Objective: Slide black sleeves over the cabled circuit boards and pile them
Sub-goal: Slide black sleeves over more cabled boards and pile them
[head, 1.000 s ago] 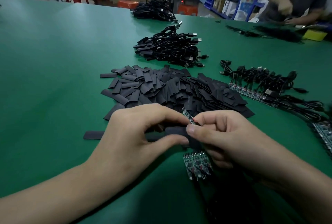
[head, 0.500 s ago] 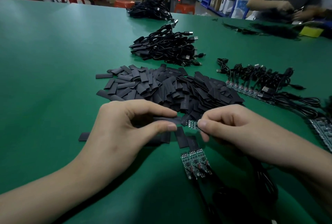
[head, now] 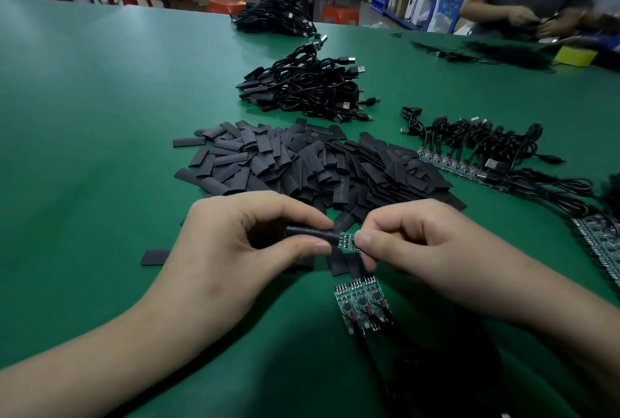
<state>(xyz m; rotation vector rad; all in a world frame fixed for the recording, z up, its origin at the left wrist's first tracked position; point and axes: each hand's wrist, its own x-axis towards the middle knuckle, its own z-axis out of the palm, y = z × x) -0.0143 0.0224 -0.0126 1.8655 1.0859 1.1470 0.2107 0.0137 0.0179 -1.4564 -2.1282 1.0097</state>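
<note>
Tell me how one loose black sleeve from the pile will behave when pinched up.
Probably light and thin: the pile of sleeves lies flat and loose. Likely pliable yet shape-holding: the held sleeve spans straight from the left hand. Flattened, so unlikely to roll.

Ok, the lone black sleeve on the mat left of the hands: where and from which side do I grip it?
Probably pinch the lone sleeve across its long edges near its free left end, coming from above-left. It lies flat on the green mat, lengthwise left to right, apart from the sleeve pile; the left hand hides its right end.
</note>
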